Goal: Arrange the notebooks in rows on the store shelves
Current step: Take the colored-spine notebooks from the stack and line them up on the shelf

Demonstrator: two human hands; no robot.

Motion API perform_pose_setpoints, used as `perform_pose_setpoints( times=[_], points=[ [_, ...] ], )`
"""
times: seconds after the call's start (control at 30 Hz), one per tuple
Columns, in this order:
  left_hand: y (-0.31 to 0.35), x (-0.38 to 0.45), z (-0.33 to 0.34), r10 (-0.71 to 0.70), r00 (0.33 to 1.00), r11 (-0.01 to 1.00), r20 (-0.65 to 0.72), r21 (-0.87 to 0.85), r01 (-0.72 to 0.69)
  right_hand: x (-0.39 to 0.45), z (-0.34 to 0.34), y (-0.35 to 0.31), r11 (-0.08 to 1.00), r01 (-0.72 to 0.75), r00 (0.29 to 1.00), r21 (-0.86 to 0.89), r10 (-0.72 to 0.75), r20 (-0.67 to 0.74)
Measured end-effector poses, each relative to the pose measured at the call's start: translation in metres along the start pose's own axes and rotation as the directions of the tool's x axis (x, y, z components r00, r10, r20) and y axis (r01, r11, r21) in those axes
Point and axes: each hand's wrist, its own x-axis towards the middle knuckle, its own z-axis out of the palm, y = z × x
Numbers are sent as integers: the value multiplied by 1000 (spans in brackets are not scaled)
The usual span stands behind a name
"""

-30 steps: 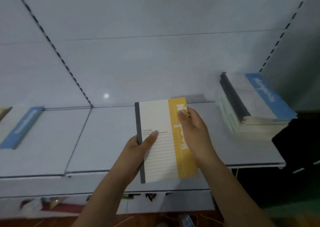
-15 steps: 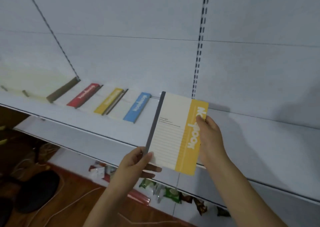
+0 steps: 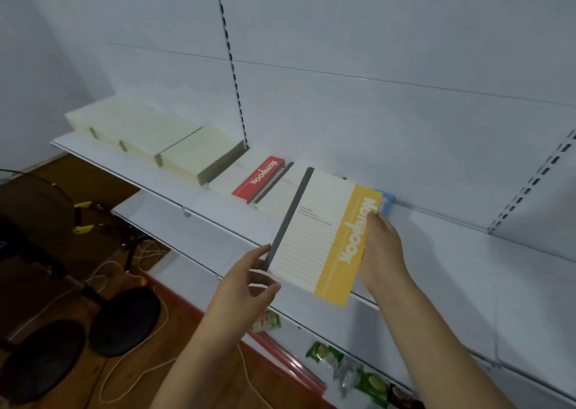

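Notebook (image 3: 314, 237) gripped between left hand (image 3: 246, 287) and right hand (image 3: 383, 252).

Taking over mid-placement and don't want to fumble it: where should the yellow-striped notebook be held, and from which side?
Hold the yellow-striped notebook by its two long edges. The left hand comes from the left onto the grey spine near the lower corner; the right hand comes from the right along the yellow edge. It is thin, flat and tilted over the shelf, so edge grips leave its underside free to lay down.
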Motion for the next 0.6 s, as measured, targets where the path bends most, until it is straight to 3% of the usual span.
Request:
perform_pose_setpoints(
  times=[0.1,0.23,0.4,0.6],
  points=[
    [-10,39,-10,65,996,967,-53,250,-49,30,27,6,999,-10,1000,-49,10,-11],
    [-19,99,-24,80,997,891,4,448,-73,73,58,13,994,-36,999,-98,36,-7],
    [-28,175,-40,98,994,828,47,551,-108,131,91,18,946,-12,1000,-325,10,-7],
    [-32,238,-37,74,968,744,239,633,-213,179,112,28,802,-52,998,-595,55,-12]
  ],
)
